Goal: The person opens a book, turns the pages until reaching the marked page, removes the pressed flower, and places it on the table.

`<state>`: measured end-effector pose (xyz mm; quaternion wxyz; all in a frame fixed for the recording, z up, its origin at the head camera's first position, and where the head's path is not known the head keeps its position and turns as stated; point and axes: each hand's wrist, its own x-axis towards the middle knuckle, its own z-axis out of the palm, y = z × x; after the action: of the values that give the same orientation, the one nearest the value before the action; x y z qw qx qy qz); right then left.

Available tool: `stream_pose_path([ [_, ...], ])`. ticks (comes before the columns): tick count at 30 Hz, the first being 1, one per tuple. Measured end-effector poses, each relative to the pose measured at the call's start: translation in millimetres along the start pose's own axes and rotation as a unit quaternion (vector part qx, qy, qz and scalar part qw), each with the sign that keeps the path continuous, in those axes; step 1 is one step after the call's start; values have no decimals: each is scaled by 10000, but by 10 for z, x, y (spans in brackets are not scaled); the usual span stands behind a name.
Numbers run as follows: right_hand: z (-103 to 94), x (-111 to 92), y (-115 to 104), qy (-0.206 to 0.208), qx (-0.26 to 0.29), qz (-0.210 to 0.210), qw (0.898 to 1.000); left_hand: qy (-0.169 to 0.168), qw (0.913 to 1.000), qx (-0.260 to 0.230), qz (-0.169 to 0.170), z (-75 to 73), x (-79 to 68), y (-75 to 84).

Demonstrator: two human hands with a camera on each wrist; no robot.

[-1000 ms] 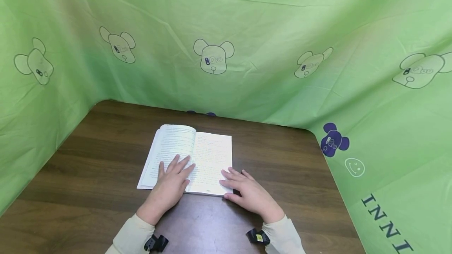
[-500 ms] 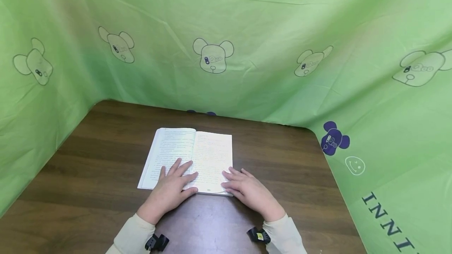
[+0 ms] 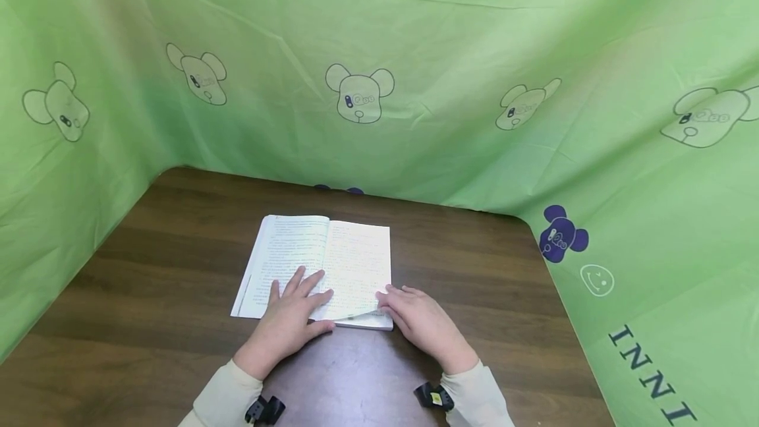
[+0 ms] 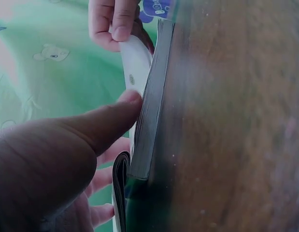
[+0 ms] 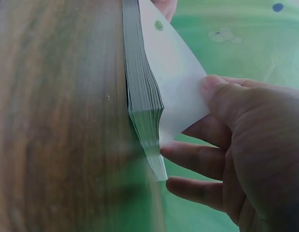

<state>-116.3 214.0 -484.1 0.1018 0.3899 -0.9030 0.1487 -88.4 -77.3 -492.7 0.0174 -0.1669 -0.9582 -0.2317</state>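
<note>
An open book [image 3: 358, 252] with printed pages lies on the brown wooden table. My left hand [image 3: 286, 323] rests with spread fingers across the lower left page and the fold, its thumb by the bottom edge. At the lower right corner, my right hand [image 3: 423, 325] pinches a lifted page [image 5: 176, 79] between thumb and fingers. That corner bends up from the thick block of pages [image 5: 139, 72], as the right wrist view shows. Its other fingertips reach the book's outer side. In the left wrist view, the left thumb [image 4: 115, 118] presses near the bottom edge.
Green cloth [image 3: 367, 31] printed with bear heads hangs around the back and sides of the table [image 3: 178, 236]. Each wrist wears a small black camera, seen by the left sleeve [image 3: 222, 394] and the right sleeve [image 3: 477, 394].
The left hand's thumb and index finger have spread rightward over the fold, and the left pages lie flatter. My right fingers have curled in and raised the lower right page corner.
</note>
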Motion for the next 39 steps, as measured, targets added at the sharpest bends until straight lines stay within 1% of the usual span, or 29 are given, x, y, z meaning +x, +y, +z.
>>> stream_pose_path([
  [3, 15, 11, 14, 333, -38, -177, 9993, 76, 10000, -8, -28, 2, 7, 1],
  [7, 19, 23, 25, 593, -245, -316, 9974, 106, 9999, -23, -71, 10, 14, 0],
  [12, -2, 18, 46, 828, -335, -160, 9959, 175, 9998, 28, -98, 23, 19, -2],
  [17, -17, 21, 62, 910, -402, 77, 9950, 320, 9994, 15, -99, 20, 34, -8],
  [22, -1, 20, 70, 642, -226, 264, 9973, 498, 9985, -116, -189, 11, 39, -19],
  [25, 2, 15, 61, 417, -91, 351, 9985, 711, 9970, -163, -240, 12, 41, -31],
  [27, 0, 10, 50, 243, 0, 393, 9989, 970, 9949, -180, -203, 12, 49, -41],
  [29, -3, 6, 41, 30, 95, 399, 9992, 1297, 9913, -208, -125, 9, 60, -50],
  [32, 0, -8, 38, -293, 255, 263, 9989, 1744, 9846, -138, -49, 4, 70, -65],
  [34, -2, -20, 37, -484, 358, 164, 9981, 1936, 9811, -64, -19, -6, 70, -71],
  [36, -2, -32, 38, -620, 449, 105, 9970, 2028, 9792, 69, 7, -19, 66, -76],
  [39, -3, -42, 39, -739, 539, 129, 9957, 2031, 9788, 220, 121, -41, 64, -78],
])
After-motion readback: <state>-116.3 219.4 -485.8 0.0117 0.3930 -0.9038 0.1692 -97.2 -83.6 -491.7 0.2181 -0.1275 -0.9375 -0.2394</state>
